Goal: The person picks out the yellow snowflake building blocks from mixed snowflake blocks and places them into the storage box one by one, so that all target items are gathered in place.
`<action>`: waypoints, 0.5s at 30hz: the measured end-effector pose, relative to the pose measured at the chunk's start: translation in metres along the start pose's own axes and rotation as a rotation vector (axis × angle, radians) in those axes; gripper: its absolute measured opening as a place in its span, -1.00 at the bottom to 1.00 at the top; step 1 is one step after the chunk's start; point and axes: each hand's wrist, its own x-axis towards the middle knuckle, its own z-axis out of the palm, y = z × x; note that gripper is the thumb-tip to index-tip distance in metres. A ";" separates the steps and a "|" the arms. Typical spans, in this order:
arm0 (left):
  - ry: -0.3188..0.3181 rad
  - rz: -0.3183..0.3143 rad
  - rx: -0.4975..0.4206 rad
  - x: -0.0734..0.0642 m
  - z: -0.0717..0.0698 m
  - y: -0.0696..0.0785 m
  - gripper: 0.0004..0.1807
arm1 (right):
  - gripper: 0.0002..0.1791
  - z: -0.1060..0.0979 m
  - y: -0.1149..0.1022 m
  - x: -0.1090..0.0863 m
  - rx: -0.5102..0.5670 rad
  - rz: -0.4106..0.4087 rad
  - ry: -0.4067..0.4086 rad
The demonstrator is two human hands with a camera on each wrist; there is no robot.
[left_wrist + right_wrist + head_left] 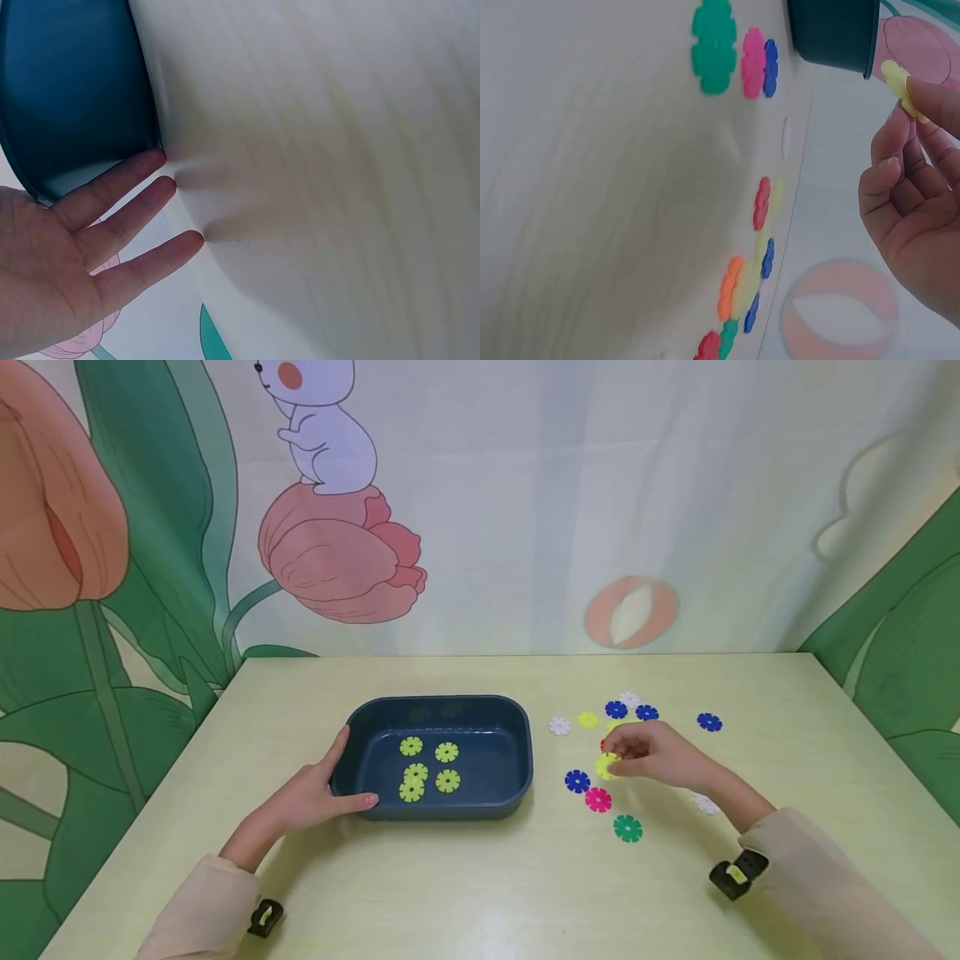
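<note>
A dark blue rectangular basin (450,810) stands on the table, with several yellow-green notched discs (447,781) lying flat inside it. My left hand (311,793) rests against the basin's left end, its thumb along the near side; in the left wrist view three of its fingers (139,274) are straight and spread. To the right of the basin my right hand (660,758) pinches a yellow notched disc (606,767) between thumb and fingers. In the right wrist view this yellow disc (900,86) is held above the table. The hand partly hides other discs.
Around my right hand lie blue (577,782), pink (598,800), green (627,828), white (559,726) and yellow (588,720) discs. Red (761,202) and orange discs (730,289) show in the right wrist view. A printed curtain (487,527) hangs behind the table.
</note>
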 end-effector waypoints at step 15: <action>-0.002 -0.002 -0.003 0.000 0.000 -0.001 0.22 | -0.87 0.021 -0.028 0.033 0.067 -0.100 -0.029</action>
